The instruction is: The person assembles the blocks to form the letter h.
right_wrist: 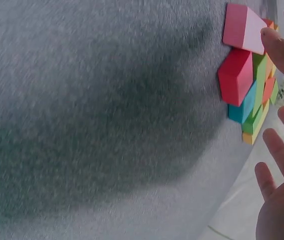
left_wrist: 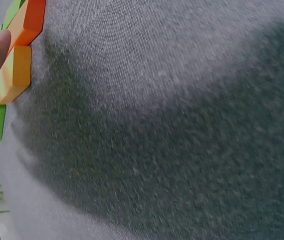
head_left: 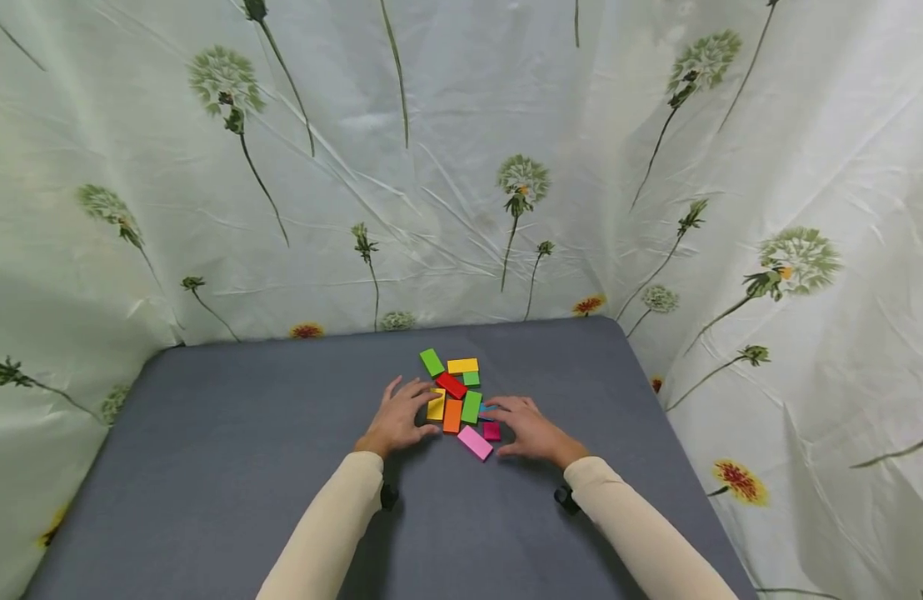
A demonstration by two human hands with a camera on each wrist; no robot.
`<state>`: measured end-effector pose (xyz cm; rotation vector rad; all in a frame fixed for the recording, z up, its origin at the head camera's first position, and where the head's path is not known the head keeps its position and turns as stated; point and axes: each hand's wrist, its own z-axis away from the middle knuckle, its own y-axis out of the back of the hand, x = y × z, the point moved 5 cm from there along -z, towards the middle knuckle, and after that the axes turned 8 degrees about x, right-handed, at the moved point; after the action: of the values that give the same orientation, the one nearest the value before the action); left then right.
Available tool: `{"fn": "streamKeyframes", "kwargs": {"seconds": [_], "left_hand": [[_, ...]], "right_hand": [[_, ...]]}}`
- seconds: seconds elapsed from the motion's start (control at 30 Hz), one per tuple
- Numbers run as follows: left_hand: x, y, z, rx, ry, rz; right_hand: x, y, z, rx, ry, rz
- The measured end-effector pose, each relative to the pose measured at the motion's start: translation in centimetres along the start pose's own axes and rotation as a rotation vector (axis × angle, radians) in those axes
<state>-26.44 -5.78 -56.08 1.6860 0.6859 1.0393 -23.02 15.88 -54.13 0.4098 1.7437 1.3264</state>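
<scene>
Blocks (head_left: 451, 417), bright, box-shaped and maybe wooden, lie bunched on the flat, grey, cloth-like table (head_left: 244, 458) between our left hand (head_left: 397, 418) and right hand (head_left: 535, 429), both spread wide. We should nudge softly from both sides, so none tip or slide away.

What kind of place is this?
Probably a little curtained-off table spot, maybe indoors: there's a gray table, colorful blocks on it, and wrinkly flowery cloth behind and at both sides.
</scene>
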Motion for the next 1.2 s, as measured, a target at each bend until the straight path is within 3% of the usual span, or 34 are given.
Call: {"fn": "streamKeyframes", "kwargs": {"seconds": [0.23,0.53,0.83,1.2], "left_hand": [[0.3,-0.2,-1.1,-0.013,-0.046,-0.005],[0.8,-0.9,-1.3,-0.121,-0.086,-0.063],[0.7,-1.4,-1.5,-0.095,-0.033,0.018],[1.0,-1.4,-1.8,-0.073,-0.034,0.032]], "right_hand": [[-0.7,-0.6,-0.9,-0.034,0.042,0.011],[-1.5,-1.6,-1.5,-0.099,0.091,0.102],[-1.5,-2.1,-1.7,-0.135,0.106,0.097],[-1.0,-2.4,-1.9,-0.164,0.121,0.136]]}}
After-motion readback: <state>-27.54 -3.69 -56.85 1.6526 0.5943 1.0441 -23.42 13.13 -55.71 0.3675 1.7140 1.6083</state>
